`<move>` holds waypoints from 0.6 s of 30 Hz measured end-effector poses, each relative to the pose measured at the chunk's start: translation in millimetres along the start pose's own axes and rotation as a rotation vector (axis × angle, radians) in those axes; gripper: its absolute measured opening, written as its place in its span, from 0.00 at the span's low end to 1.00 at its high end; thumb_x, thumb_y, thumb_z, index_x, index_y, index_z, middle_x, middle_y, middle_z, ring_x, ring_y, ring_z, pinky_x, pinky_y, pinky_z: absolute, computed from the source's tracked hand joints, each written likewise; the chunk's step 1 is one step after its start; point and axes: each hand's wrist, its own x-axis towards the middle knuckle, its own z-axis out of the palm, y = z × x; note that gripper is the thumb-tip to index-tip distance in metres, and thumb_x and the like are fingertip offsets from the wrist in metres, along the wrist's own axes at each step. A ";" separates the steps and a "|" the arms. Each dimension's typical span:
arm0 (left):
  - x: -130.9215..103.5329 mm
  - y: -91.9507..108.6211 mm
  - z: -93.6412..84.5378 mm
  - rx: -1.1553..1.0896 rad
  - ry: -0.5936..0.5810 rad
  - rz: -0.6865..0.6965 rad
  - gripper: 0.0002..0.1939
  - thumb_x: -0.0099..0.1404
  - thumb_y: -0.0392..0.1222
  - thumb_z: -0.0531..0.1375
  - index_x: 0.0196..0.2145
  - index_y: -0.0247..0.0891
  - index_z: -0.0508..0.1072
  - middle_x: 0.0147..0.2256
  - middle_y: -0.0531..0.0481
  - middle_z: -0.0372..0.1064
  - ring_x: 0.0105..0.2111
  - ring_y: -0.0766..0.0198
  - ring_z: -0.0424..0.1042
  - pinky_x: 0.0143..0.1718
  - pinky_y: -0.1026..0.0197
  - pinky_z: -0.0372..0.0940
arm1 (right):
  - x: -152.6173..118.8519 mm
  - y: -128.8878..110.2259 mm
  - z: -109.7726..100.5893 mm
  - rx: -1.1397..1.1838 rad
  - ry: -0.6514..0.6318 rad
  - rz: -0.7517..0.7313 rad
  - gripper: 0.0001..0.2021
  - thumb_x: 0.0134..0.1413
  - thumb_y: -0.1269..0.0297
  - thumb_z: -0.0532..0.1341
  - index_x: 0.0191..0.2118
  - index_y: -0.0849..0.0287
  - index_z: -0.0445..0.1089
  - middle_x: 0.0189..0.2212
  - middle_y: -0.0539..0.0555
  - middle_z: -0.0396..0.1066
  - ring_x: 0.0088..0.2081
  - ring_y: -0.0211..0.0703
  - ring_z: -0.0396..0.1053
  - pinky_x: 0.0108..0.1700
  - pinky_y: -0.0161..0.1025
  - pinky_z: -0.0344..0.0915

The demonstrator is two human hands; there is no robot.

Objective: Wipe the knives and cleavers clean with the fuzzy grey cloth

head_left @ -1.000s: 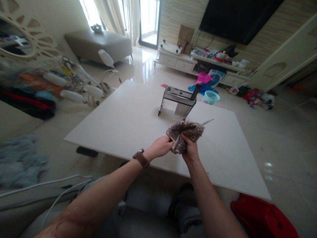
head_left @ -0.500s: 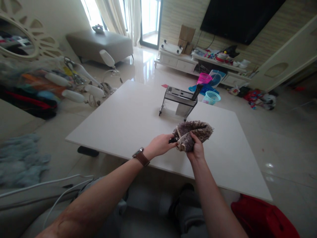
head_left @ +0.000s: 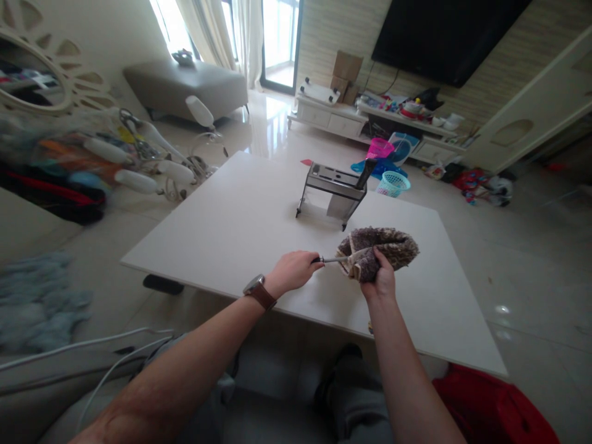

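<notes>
My left hand (head_left: 296,270) is closed on the black handle of a thin metal tool (head_left: 333,259); it may be a sharpening rod or a knife, I cannot tell which. The tool's far part is hidden inside a folded brown, fluffy cloth (head_left: 365,262). My right hand (head_left: 383,277) grips that cloth from below, its thumb on top. Beyond my hands, a metal and clear knife block (head_left: 340,179) stands on the white table (head_left: 222,228), with a black-handled knife (head_left: 367,172) in its right end.
A pink basket (head_left: 380,148) and a light blue basket (head_left: 393,184) stand on the floor past the table. White lamp shades (head_left: 139,180) are by its left edge. A red item (head_left: 494,404) lies at the lower right, below the table edge.
My right hand and the cloth have moved right, away from my left hand, which has shifted slightly left. A length of the tool's metal shaft now shows between them.
</notes>
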 end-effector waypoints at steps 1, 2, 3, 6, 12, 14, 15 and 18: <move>0.0 0.3 0.3 0.009 -0.008 -0.005 0.19 0.77 0.53 0.50 0.44 0.43 0.79 0.42 0.43 0.80 0.42 0.54 0.78 0.39 0.59 0.63 | 0.2 0.4 -0.1 -0.002 -0.004 -0.005 0.11 0.50 0.72 0.70 0.41 0.62 0.76 0.35 0.52 0.82 0.33 0.41 0.81 0.38 0.38 0.81; -0.2 0.9 0.4 0.018 -0.013 -0.005 0.20 0.77 0.52 0.49 0.44 0.43 0.78 0.42 0.42 0.80 0.41 0.53 0.78 0.39 0.59 0.63 | 0.1 0.6 -0.1 -0.002 -0.004 -0.005 0.11 0.50 0.72 0.70 0.41 0.62 0.76 0.35 0.52 0.82 0.33 0.40 0.81 0.37 0.37 0.80; -0.7 1.7 0.2 0.028 -0.015 0.003 0.20 0.78 0.52 0.48 0.44 0.42 0.78 0.41 0.42 0.80 0.41 0.53 0.78 0.38 0.58 0.63 | -0.3 0.5 0.0 -0.002 -0.001 0.001 0.11 0.50 0.71 0.70 0.41 0.62 0.76 0.35 0.52 0.82 0.33 0.40 0.81 0.37 0.37 0.80; -3.1 5.2 -0.5 0.045 -0.012 0.053 0.22 0.79 0.52 0.46 0.44 0.42 0.77 0.40 0.42 0.80 0.40 0.53 0.78 0.37 0.58 0.61 | -2.6 -1.0 1.4 -0.001 0.010 0.025 0.10 0.50 0.71 0.70 0.41 0.62 0.76 0.35 0.51 0.82 0.33 0.40 0.81 0.37 0.36 0.80; -4.9 10.8 0.1 0.055 0.012 0.092 0.23 0.79 0.52 0.45 0.44 0.42 0.77 0.38 0.42 0.80 0.39 0.53 0.78 0.39 0.57 0.61 | -6.8 -2.2 4.6 0.000 0.006 0.038 0.10 0.52 0.71 0.68 0.42 0.61 0.76 0.36 0.50 0.83 0.34 0.39 0.81 0.38 0.35 0.80; -4.7 11.9 0.2 0.052 0.015 0.096 0.23 0.79 0.52 0.46 0.43 0.42 0.77 0.38 0.42 0.79 0.38 0.53 0.78 0.38 0.57 0.61 | -7.4 -1.3 5.1 -0.001 0.005 0.047 0.09 0.52 0.71 0.68 0.42 0.61 0.76 0.35 0.50 0.83 0.34 0.39 0.81 0.39 0.35 0.80; -4.7 12.5 -0.1 0.052 0.017 0.095 0.22 0.79 0.52 0.46 0.42 0.42 0.77 0.37 0.42 0.79 0.37 0.53 0.78 0.38 0.57 0.60 | -7.7 -0.9 5.4 0.000 0.003 0.050 0.09 0.52 0.71 0.68 0.41 0.61 0.76 0.35 0.50 0.83 0.34 0.39 0.81 0.39 0.35 0.81; -5.1 13.8 -1.9 0.059 0.017 0.100 0.20 0.78 0.52 0.48 0.42 0.41 0.77 0.37 0.43 0.80 0.37 0.53 0.78 0.36 0.57 0.59 | -9.1 -0.3 6.6 0.002 -0.003 0.054 0.08 0.52 0.70 0.69 0.40 0.61 0.76 0.34 0.50 0.82 0.33 0.39 0.81 0.38 0.35 0.80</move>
